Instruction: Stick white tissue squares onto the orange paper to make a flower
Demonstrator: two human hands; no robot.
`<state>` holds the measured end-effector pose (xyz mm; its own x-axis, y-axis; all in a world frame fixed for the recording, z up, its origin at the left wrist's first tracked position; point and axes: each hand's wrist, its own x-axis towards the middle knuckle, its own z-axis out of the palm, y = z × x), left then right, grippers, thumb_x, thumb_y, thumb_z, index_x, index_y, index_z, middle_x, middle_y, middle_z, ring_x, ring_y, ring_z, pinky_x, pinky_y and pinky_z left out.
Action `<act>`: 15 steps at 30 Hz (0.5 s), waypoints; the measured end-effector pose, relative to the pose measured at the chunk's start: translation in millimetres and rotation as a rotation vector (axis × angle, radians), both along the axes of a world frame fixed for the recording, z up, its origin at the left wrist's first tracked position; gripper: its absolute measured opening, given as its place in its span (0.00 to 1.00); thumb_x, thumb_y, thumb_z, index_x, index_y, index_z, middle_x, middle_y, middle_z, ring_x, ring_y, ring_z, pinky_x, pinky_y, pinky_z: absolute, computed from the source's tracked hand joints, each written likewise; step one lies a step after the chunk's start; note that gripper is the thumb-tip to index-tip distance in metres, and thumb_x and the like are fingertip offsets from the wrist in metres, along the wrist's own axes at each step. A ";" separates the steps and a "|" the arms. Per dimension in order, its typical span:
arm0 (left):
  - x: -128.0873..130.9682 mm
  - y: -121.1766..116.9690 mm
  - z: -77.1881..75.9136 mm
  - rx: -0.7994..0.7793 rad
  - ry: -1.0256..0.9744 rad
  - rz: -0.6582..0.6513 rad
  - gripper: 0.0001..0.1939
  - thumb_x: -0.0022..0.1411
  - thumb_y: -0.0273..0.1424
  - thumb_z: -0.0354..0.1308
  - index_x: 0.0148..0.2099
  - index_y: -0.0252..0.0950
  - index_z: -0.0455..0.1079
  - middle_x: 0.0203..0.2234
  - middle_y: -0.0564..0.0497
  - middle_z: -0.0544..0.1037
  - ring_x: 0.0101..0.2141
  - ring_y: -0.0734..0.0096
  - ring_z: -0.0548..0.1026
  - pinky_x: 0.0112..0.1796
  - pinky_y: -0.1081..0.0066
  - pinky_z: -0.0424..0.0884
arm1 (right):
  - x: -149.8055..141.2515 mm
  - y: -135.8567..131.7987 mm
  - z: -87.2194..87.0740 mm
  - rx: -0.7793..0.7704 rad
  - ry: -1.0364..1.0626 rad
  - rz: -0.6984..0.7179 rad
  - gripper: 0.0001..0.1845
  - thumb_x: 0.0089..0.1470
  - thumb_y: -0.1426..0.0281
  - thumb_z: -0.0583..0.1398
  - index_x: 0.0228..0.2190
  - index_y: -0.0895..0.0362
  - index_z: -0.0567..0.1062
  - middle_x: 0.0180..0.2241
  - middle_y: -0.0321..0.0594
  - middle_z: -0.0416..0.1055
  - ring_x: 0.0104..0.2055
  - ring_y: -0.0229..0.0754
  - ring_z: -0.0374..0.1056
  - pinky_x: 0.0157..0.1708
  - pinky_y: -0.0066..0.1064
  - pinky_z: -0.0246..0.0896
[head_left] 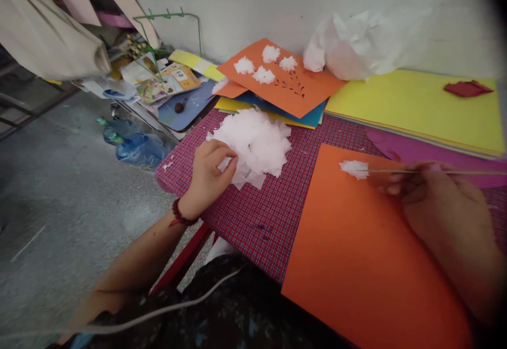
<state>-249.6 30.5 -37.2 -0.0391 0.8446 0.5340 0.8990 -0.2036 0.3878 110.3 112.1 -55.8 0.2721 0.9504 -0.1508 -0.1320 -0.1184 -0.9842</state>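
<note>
My left hand (216, 172) is at the near left edge of a heap of white tissue paper pieces (257, 138). Its thumb and fingertips are pinched together; whatever is between them is too small to make out. In my right hand (439, 196) is a thin stick (455, 172), held almost level. The stick's tip touches a small tuft of white tissue paper (354, 168) near the top of an orange sheet (348, 248). This sheet lies partly under my right hand and forearm.
Behind the heap, another orange sheet (285, 85) bears several white tufts and small dark marks, atop coloured sheets. Yellow sheets (400, 101) hold a red packet (467, 88). A crumpled plastic bag (352, 48) leans on the wall. Blue bottles (138, 148) lie on the floor beside the checkered tablecloth (253, 222).
</note>
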 end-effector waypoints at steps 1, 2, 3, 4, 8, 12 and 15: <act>-0.7 2.4 6.0 -0.004 -0.108 0.007 0.04 0.63 0.29 0.57 0.34 0.39 0.70 0.33 0.50 0.77 0.37 0.67 0.73 0.42 0.61 0.69 | 0.4 -0.2 -0.7 0.004 -0.004 0.000 0.13 0.53 0.68 0.64 0.19 0.55 0.75 0.22 0.45 0.71 0.22 0.41 0.66 0.30 0.39 0.61; -1.3 4.4 12.3 -0.025 -0.231 0.017 0.04 0.63 0.29 0.56 0.34 0.39 0.69 0.31 0.51 0.76 0.34 0.69 0.73 0.40 0.63 0.70 | 0.7 -0.5 -1.2 0.010 -0.010 -0.001 0.12 0.52 0.67 0.65 0.19 0.55 0.75 0.22 0.44 0.70 0.22 0.41 0.66 0.29 0.40 0.61; -1.7 5.8 18.2 -0.059 -0.353 0.025 0.04 0.63 0.30 0.55 0.34 0.39 0.68 0.30 0.51 0.76 0.32 0.70 0.72 0.36 0.65 0.70 | 0.9 -0.7 -1.5 0.012 -0.024 0.006 0.11 0.50 0.66 0.66 0.19 0.54 0.75 0.22 0.44 0.71 0.22 0.41 0.66 0.29 0.40 0.61; -1.6 6.4 23.5 -0.096 -0.458 0.027 0.04 0.64 0.30 0.53 0.35 0.39 0.67 0.29 0.52 0.75 0.29 0.72 0.71 0.33 0.67 0.69 | 1.0 -1.0 -1.7 0.015 -0.033 0.017 0.11 0.49 0.65 0.66 0.20 0.54 0.75 0.22 0.44 0.71 0.22 0.42 0.66 0.29 0.40 0.61; 3.9 1.4 29.5 -0.138 -0.439 0.023 0.03 0.64 0.31 0.53 0.37 0.40 0.65 0.29 0.52 0.75 0.28 0.72 0.70 0.31 0.68 0.69 | 1.1 -0.8 -2.2 0.024 -0.012 0.031 0.10 0.50 0.67 0.65 0.20 0.55 0.76 0.22 0.44 0.71 0.23 0.41 0.67 0.29 0.39 0.61; 14.0 -6.0 12.4 -0.095 0.110 0.084 0.10 0.56 0.31 0.63 0.41 0.40 0.68 0.39 0.47 0.77 0.41 0.59 0.72 0.44 0.57 0.69 | 2.6 0.2 -6.6 0.018 0.002 0.027 0.09 0.52 0.68 0.64 0.22 0.55 0.75 0.22 0.44 0.71 0.22 0.40 0.67 0.28 0.37 0.60; 15.3 -2.1 -0.6 -0.129 0.247 0.107 0.09 0.57 0.30 0.61 0.41 0.39 0.68 0.42 0.44 0.76 0.45 0.55 0.71 0.47 0.53 0.67 | 4.3 -0.2 -11.4 0.078 -0.008 0.068 0.10 0.53 0.65 0.65 0.24 0.55 0.74 0.23 0.44 0.73 0.22 0.42 0.68 0.28 0.37 0.62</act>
<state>-234.3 28.4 -37.8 -0.0139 0.9040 0.4272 0.9830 -0.0660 0.1715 114.6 111.9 -67.2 0.2071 0.9755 -0.0741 -0.1187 -0.0501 -0.9917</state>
